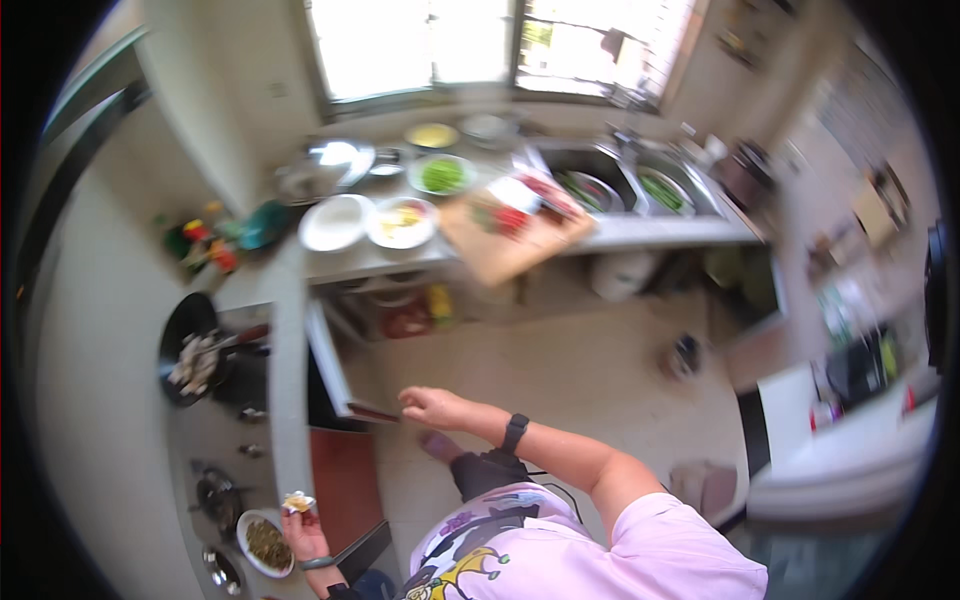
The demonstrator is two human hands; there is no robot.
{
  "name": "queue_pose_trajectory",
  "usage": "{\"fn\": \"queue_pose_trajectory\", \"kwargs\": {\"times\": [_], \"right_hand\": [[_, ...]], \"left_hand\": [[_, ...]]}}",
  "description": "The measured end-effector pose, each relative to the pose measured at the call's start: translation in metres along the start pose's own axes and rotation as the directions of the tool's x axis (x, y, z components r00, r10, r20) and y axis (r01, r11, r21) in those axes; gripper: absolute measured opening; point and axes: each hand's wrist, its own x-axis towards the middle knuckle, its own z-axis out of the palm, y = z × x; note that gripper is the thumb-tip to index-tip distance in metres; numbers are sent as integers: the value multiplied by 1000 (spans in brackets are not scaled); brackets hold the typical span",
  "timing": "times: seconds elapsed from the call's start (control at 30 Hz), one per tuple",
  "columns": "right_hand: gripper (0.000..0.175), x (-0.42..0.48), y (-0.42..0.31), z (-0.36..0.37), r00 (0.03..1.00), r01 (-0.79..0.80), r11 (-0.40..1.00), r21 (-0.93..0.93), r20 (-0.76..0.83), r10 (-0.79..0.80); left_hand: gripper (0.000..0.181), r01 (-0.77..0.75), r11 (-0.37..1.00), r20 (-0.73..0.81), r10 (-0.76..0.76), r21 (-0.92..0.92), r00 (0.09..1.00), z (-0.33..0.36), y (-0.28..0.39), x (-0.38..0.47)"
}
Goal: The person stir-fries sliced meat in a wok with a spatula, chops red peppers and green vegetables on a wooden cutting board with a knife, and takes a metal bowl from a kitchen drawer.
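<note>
At the lower left, my left hand (304,531) pinches a small crumpled whitish packet (298,502) with something yellowish in it. This hand is beside an oval white dish of greenish-brown food (268,546), next to the stove. Near the middle, my right hand (431,409) has loosely curled fingers, a gap at the thumb and nothing visible in it. It is close to the end of an open cabinet door (334,367); contact cannot be told. A black wok (171,352) on the stove holds pale pieces of food and a spatula with a brown handle (251,335).
A wooden cutting board (480,259) with red and green cut food overhangs the far counter's edge. White plates (336,223) stand left of it. Right of it are two sink basins (600,161) with green vegetables. Condiment bottles (199,240) stand in the left corner. A dark object (684,356) is on the floor.
</note>
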Motion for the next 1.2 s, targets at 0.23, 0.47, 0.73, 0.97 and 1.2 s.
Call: {"fn": "queue_pose_trajectory", "kwargs": {"times": [0.23,0.47,0.73,0.97,1.2], "right_hand": [[41,-277,228,13,734,-574,791,210,-295,611],[34,-507,331,34,362,-666,566,485,-453,814],[25,-712,432,37,130,-609,180,772,-127,983],[26,-817,399,-41,-110,-23,135,991,-137,984],[13,-883,397,47,-191,102,56,993,-36,981]], "left_hand": [[25,257,929,254,-325,268,911,143,-69,-22],[23,339,823,445,-540,455,714,296,-156,-96],[24,369,590,429,-793,718,433,491,-325,-228],[17,142,373,331,-909,917,252,658,-511,-352],[20,144,313,306,-949,939,73,801,-716,-437]]}}
